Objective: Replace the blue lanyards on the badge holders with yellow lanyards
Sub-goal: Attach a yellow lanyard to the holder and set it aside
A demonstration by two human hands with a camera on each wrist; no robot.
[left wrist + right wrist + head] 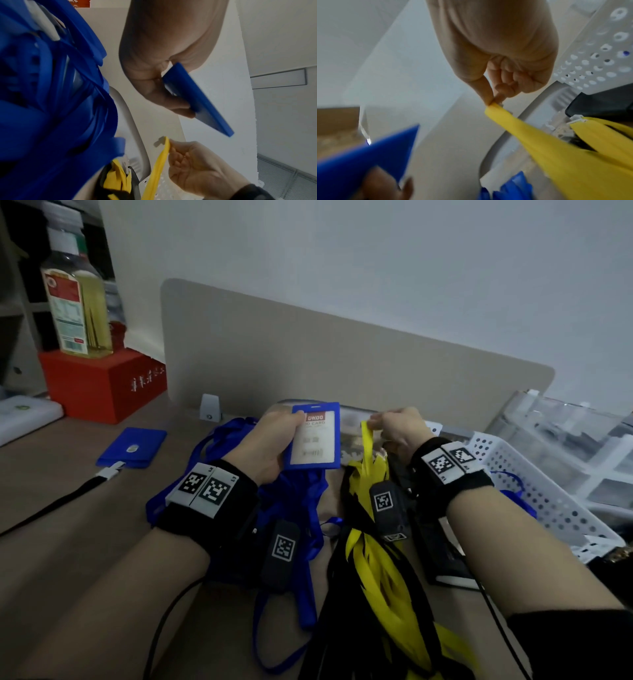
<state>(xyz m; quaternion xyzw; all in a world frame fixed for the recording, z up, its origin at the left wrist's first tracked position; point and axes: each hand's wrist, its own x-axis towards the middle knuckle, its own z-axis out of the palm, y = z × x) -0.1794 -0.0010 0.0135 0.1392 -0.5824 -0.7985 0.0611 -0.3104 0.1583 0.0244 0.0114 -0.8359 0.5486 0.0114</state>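
My left hand (pixel 270 440) grips a blue badge holder (pixel 315 436) upright above the desk; the same badge holder (pixel 197 97) shows edge-on in the left wrist view, with no lanyard visibly attached. My right hand (pixel 394 422) pinches the top end of a yellow lanyard (pixel 368 446) between thumb and fingertips (pixel 489 100) and lifts it from a pile of yellow and black lanyards (pixel 380 583). That yellow lanyard (pixel 530 136) hangs taut below the pinch. A heap of blue lanyards (pixel 291 508) lies under my left wrist.
A second blue badge holder (pixel 132 446) with a black strap lies at the left of the desk. A white perforated basket (pixel 534 484) stands at the right. A beige divider panel (pixel 342 361) closes the back. A red box (pixel 99 385) carries a bottle (pixel 75 302).
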